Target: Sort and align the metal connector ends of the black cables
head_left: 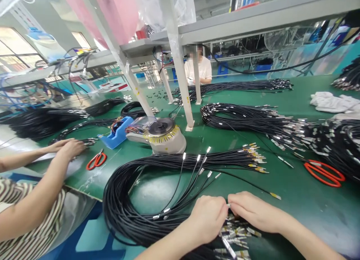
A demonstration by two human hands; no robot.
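My left hand [209, 217] is closed in a pinch at the lower middle, above a looped bundle of thin black cables [118, 192]. Close beside it, my right hand [254, 211] is also closed, its fingertips meeting those of the left. A small white label [228, 206] on a cable shows between them; most of that cable is hidden by the fingers. Below the hands lie several cable ends with white and yellowish tags [239, 233]. Other ends of the bundle, with yellow tips [257, 159], point right across the green table [303, 211].
A round tape dispenser [165, 136] and a blue tape holder [116, 134] stand behind the bundle. Red-handled scissors lie left [96, 160] and right [324, 173]. More cable bundles [247, 117] cover the back. A co-worker's hands [69, 147] are at left; another person sits beyond the shelf posts.
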